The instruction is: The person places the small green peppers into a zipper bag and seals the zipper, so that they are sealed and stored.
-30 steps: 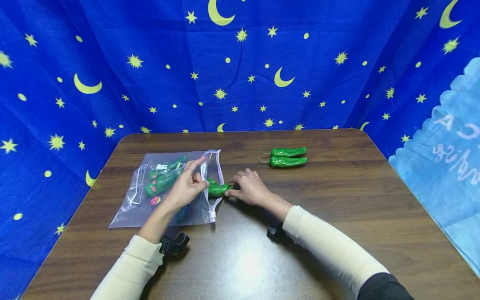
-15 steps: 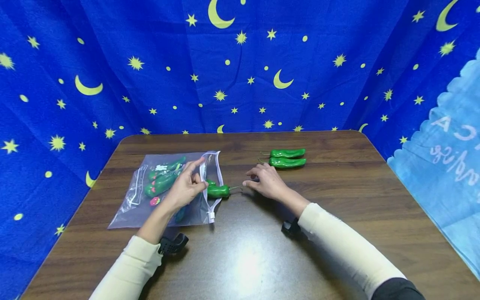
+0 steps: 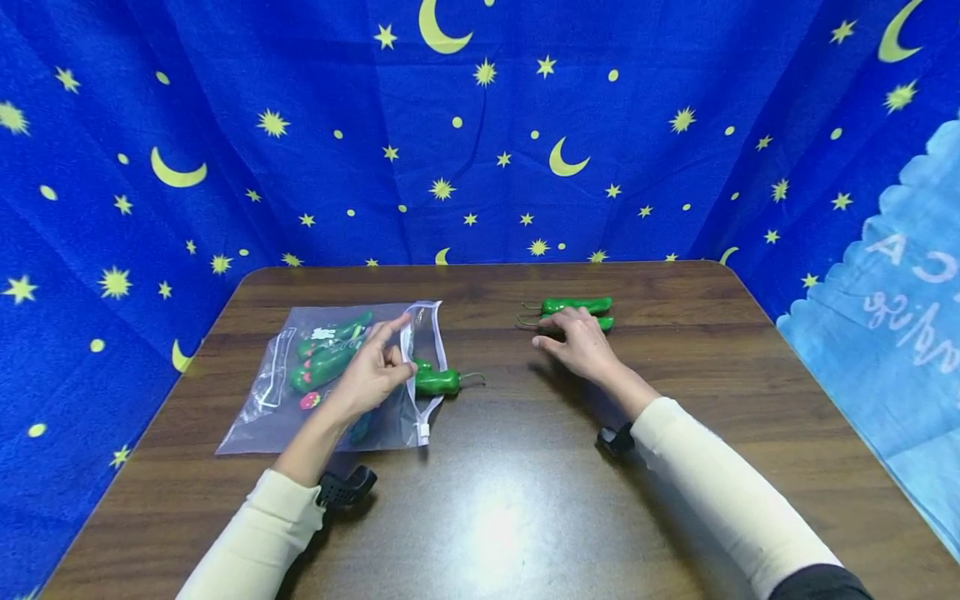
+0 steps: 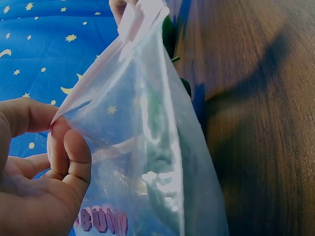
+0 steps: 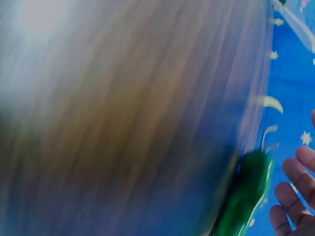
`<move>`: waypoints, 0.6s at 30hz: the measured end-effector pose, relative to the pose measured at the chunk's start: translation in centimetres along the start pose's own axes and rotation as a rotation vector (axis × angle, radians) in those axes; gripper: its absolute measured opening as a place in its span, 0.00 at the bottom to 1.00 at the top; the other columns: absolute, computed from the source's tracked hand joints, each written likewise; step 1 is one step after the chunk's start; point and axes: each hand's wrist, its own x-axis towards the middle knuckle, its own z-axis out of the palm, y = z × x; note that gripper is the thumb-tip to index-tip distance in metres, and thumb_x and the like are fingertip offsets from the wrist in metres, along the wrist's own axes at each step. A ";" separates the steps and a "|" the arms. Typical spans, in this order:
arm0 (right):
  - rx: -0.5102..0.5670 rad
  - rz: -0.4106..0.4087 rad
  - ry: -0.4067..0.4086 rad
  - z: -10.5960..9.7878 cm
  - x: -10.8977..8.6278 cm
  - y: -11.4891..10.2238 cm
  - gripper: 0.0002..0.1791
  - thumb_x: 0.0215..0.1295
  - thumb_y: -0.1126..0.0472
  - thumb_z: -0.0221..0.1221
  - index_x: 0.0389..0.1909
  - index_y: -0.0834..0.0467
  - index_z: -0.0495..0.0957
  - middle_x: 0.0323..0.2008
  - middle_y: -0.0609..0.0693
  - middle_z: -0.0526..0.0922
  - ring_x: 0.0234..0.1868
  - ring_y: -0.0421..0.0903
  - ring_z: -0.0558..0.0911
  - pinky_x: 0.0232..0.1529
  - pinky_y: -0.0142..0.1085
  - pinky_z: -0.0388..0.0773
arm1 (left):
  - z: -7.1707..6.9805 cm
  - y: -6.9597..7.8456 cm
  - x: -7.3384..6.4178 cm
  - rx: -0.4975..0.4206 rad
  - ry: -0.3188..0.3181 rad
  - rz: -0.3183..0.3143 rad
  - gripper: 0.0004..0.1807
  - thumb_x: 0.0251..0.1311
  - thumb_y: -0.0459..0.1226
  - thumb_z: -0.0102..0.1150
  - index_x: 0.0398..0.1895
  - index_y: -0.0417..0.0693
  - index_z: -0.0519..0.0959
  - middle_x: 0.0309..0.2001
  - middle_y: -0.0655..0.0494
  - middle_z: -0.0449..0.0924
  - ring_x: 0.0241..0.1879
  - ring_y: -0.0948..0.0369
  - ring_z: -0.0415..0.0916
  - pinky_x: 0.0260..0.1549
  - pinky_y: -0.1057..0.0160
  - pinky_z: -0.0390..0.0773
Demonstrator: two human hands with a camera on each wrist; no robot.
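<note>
A clear zip bag [image 3: 247,429] with a pale slider strip lies at the left of the table, several green peppers showing through its film. My left hand [image 3: 373,375] pinches the bag's mouth edge; the left wrist view shows the bag film [image 4: 108,132] between thumb and finger. One green pepper [image 3: 438,383] pokes out of the mouth, stem to the right. At the back right, two more lie side by side: the far pepper [image 3: 592,305] and the near pepper [image 3: 605,323]. My right hand [image 3: 583,346] is over the near one, partly covering it, fingers apart and loosely bent.
The brown wooden table [image 3: 675,400] has a rounded back edge. Behind it hangs a blue cloth [image 3: 495,200] with yellow moons and stars. A light blue cloth [image 3: 892,308] with white lettering hangs at the right.
My right hand has let go of the pepper at the bag's mouth and moved right and back to the two peppers. My left hand and the bag have stayed put.
</note>
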 end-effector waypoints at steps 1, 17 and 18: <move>0.000 0.019 0.003 -0.2 0.0 0.4 0.22 0.56 0.49 0.65 0.46 0.59 0.82 0.44 0.57 0.83 0.47 0.56 0.75 0.52 0.51 0.69 | 0.0 0.0 0.0 -0.001 0.000 -0.001 0.41 0.51 0.20 0.52 0.71 0.37 0.53 0.52 0.41 0.57 0.21 0.73 0.63 0.18 0.76 0.63; -0.057 0.143 0.062 -1.9 -0.4 4.7 0.23 0.56 0.50 0.64 0.49 0.61 0.80 0.46 0.61 0.79 0.46 0.58 0.69 0.48 0.51 0.65 | 0.1 -0.1 0.0 -0.003 -0.002 0.003 0.42 0.50 0.20 0.53 0.71 0.37 0.52 0.53 0.40 0.56 0.22 0.73 0.64 0.19 0.76 0.65; -0.061 0.148 0.063 -1.9 -0.4 4.9 0.24 0.56 0.50 0.64 0.49 0.61 0.80 0.46 0.61 0.79 0.47 0.58 0.69 0.48 0.52 0.64 | 0.1 -0.1 0.0 -0.003 -0.001 0.004 0.42 0.50 0.20 0.53 0.71 0.37 0.52 0.54 0.40 0.56 0.22 0.73 0.64 0.19 0.76 0.65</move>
